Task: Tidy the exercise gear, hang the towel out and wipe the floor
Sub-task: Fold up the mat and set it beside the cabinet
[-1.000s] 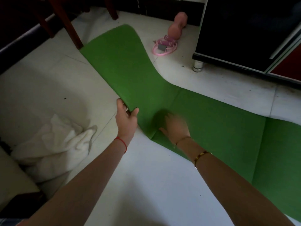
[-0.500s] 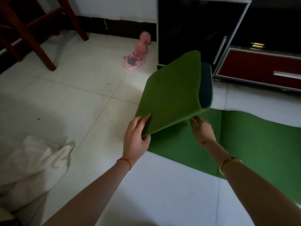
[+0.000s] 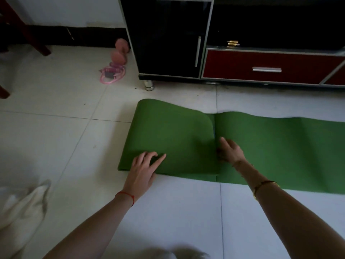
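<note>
Folding green mat (image 3: 171,139) on the floor: left hand (image 3: 143,169) spread, pressing the folded flap flat; right hand (image 3: 228,152) at the fold edge, fingers probably loose, steadying it. Towel (image 3: 22,204) lies left.

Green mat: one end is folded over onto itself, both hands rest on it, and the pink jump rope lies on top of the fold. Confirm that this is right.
Not quite. The head view shows the pink jump rope on the bare floor tiles by the cabinet, well clear of the green mat. The rest holds: one end is folded over, and the left hand and right hand rest on it.
</note>
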